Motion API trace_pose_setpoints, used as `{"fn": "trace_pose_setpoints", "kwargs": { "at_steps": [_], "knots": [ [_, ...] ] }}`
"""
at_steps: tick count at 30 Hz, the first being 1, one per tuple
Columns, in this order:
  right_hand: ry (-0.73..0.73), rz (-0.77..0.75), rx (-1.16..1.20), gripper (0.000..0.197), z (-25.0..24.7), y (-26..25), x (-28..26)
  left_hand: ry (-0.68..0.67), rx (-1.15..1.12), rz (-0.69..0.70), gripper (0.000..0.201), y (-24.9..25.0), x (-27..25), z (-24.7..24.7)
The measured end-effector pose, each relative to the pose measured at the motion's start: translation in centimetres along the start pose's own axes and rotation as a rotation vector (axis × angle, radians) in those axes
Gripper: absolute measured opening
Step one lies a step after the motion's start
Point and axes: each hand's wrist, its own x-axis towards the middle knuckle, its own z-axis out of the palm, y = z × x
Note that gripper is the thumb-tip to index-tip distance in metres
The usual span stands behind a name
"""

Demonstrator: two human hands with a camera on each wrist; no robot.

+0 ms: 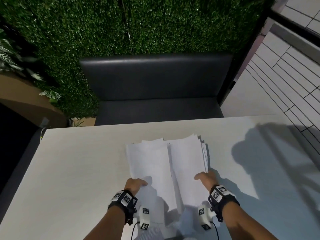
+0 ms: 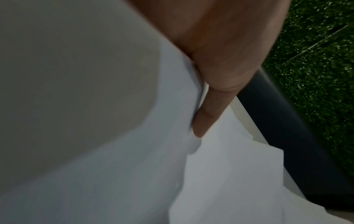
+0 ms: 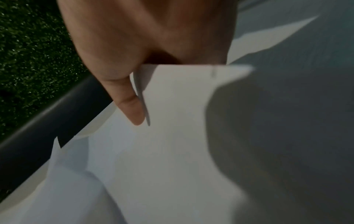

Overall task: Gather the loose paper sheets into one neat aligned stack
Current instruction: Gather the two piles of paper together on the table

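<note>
Several white paper sheets (image 1: 166,163) lie in an uneven bundle on the pale table (image 1: 78,170), far corners fanned apart. My left hand (image 1: 136,184) grips the bundle's near-left edge; in the left wrist view its thumb (image 2: 206,115) lies on top of the paper sheets (image 2: 220,174). At the near-right edge my right hand (image 1: 205,177) pinches the sheets, and the right wrist view shows its thumb (image 3: 132,106) above the paper (image 3: 172,136) with the other fingers hidden beneath. The near end of the bundle sags between both hands.
A dark padded bench (image 1: 155,84) stands beyond the table's far edge, backed by a green foliage wall (image 1: 138,23). Tiled floor (image 1: 285,75) lies to the right. Dark shadows (image 1: 270,161) cover the table's right part.
</note>
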Motion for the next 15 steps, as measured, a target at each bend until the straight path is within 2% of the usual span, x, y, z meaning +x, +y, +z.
{"fn": "trace_pose_setpoints", "kwargs": {
  "at_steps": [2,5,8,10,15],
  "knots": [
    [-0.061,0.012,0.001,0.050,0.2,0.0,0.2,0.003,0.009,0.015,0.020,-0.4,0.4,-0.1],
    [-0.161,0.010,-0.036,0.045,0.4,0.3,0.2,-0.029,-0.002,0.052,0.030,-0.5,0.4,-0.1],
    [-0.186,-0.029,-0.036,0.033,0.3,0.4,0.0,-0.054,0.039,0.082,0.037,-0.7,0.6,0.0],
    [-0.136,-0.062,-0.085,0.037,0.0,0.1,-0.1,0.009,0.087,0.084,0.040,-0.8,0.6,-0.1],
    [0.163,-0.139,-0.128,0.029,-2.4,-0.4,-1.1,0.132,0.165,0.092,0.048,-0.9,0.3,-0.9]
  ]
}}
